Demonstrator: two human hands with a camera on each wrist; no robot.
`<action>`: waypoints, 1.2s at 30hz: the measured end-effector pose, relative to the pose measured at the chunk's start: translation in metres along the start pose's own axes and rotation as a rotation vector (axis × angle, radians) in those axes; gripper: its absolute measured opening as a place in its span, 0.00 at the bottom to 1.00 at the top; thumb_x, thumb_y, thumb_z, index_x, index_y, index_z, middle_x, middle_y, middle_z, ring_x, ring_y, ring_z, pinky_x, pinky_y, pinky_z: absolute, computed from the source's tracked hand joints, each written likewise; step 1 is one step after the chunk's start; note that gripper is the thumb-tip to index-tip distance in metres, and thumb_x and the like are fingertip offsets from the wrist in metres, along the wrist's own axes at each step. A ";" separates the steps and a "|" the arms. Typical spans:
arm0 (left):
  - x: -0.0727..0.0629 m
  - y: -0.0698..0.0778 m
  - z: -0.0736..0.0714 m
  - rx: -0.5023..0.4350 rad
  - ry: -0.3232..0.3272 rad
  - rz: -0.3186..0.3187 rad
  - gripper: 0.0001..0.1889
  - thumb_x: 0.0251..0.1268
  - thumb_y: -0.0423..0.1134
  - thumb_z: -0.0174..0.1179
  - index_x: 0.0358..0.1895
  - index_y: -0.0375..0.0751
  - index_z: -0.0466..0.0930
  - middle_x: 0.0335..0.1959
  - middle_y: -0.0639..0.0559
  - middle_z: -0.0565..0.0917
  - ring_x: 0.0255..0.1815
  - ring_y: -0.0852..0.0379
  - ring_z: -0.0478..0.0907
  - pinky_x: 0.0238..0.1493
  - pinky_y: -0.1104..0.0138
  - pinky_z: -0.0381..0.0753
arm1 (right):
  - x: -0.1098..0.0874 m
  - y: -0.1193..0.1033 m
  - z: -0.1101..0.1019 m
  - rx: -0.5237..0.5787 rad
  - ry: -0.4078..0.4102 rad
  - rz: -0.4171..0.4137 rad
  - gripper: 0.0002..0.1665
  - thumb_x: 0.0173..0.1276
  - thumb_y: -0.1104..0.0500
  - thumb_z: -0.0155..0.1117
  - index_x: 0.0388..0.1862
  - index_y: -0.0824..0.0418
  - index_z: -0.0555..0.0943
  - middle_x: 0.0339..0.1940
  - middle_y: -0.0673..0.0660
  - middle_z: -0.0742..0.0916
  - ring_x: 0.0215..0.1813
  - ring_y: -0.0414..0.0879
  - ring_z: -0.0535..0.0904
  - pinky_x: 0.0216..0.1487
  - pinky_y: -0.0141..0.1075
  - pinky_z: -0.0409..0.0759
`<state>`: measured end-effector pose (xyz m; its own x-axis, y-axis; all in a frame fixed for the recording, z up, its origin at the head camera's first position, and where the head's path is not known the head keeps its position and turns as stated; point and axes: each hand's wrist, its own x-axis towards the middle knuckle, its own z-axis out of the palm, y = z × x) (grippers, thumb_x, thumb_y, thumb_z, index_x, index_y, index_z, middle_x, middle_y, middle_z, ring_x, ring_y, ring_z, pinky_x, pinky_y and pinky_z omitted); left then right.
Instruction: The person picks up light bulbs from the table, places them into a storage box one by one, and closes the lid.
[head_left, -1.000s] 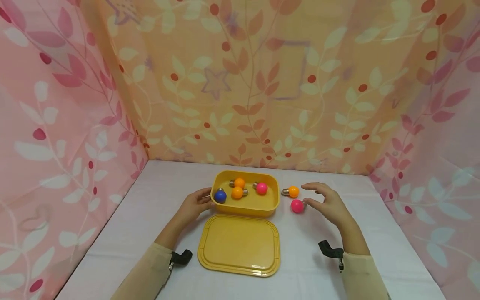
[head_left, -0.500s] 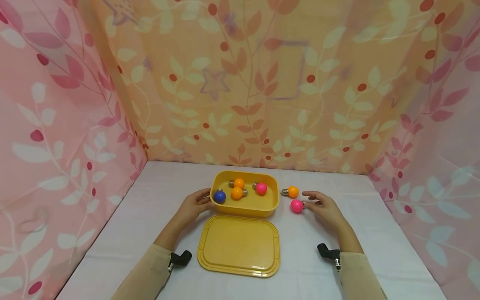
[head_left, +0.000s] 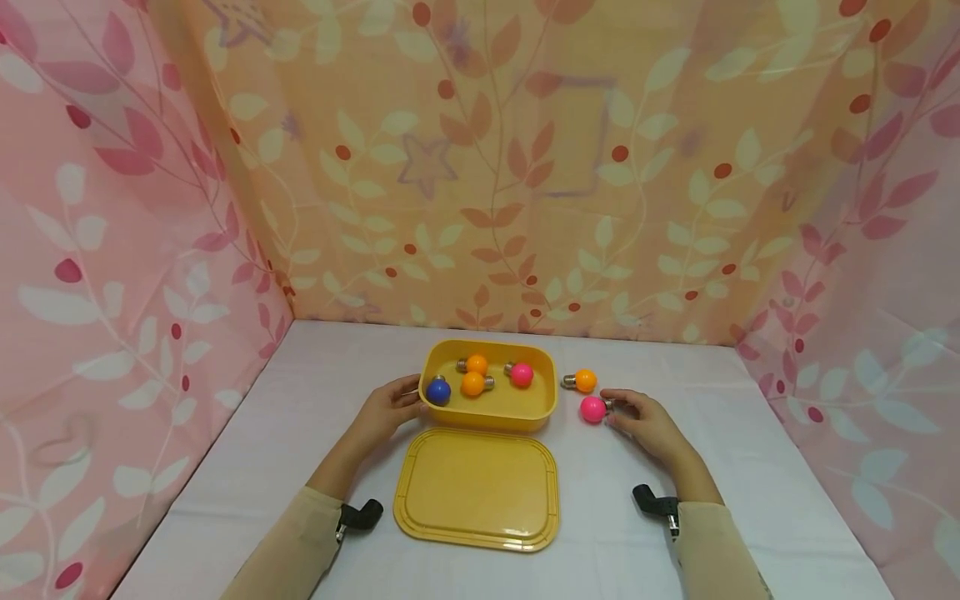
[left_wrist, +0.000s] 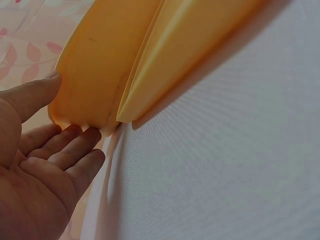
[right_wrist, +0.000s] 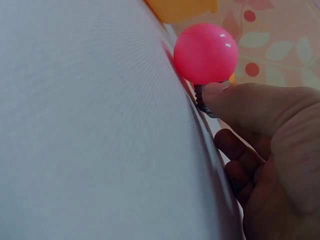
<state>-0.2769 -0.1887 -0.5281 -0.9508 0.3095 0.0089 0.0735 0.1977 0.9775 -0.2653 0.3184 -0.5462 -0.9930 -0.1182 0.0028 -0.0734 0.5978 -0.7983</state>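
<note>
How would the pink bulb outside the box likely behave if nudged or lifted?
The pink bulb would probably roll, given its round head, perhaps curving because its narrower metal base juts out. The shiny head may be slippery; the ridged base might grip better.

Right of centre, lower half of the head view: the right hand (head_left: 648,425) now sits lower and a little further left than a second ago. Its index fingertip, formerly level with the glossy orange round bulb with a metal screw base (head_left: 586,381), is now below that bulb's level, to its lower right. Spread between thumb and index narrower; they now pinch the metal base of the glossy pink round bulb (head_left: 592,409), where a second ago they stood wide apart. Beige fabric sleeve (head_left: 716,546) and black wrist mount (head_left: 655,502), lower right, both shifted slightly left. Yellow-orange floral cloth backdrop (head_left: 375,208), upper frame, also a touch further left: slight drift of the whole view.
</note>
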 end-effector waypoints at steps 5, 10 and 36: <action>0.000 0.000 0.000 0.003 -0.002 0.006 0.36 0.68 0.41 0.69 0.77 0.40 0.66 0.75 0.40 0.71 0.72 0.43 0.73 0.64 0.64 0.80 | 0.000 0.000 0.001 -0.039 0.000 0.007 0.29 0.67 0.52 0.74 0.67 0.52 0.80 0.68 0.58 0.81 0.73 0.61 0.69 0.77 0.65 0.59; -0.001 0.000 0.001 -0.006 -0.009 0.005 0.37 0.68 0.42 0.70 0.77 0.39 0.65 0.76 0.40 0.70 0.72 0.43 0.73 0.64 0.64 0.79 | -0.001 0.001 0.002 -0.074 0.016 0.011 0.28 0.67 0.52 0.75 0.65 0.54 0.81 0.65 0.59 0.82 0.72 0.61 0.71 0.75 0.65 0.62; 0.001 0.001 0.000 0.006 0.001 -0.002 0.36 0.69 0.40 0.69 0.77 0.40 0.65 0.76 0.39 0.69 0.73 0.42 0.73 0.65 0.63 0.79 | -0.006 -0.027 0.007 -0.099 0.067 0.017 0.26 0.61 0.40 0.78 0.55 0.47 0.84 0.57 0.55 0.84 0.59 0.56 0.77 0.61 0.54 0.78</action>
<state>-0.2774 -0.1884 -0.5275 -0.9513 0.3081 0.0068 0.0731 0.2040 0.9762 -0.2567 0.2976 -0.5287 -0.9979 -0.0560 0.0332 -0.0624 0.6753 -0.7349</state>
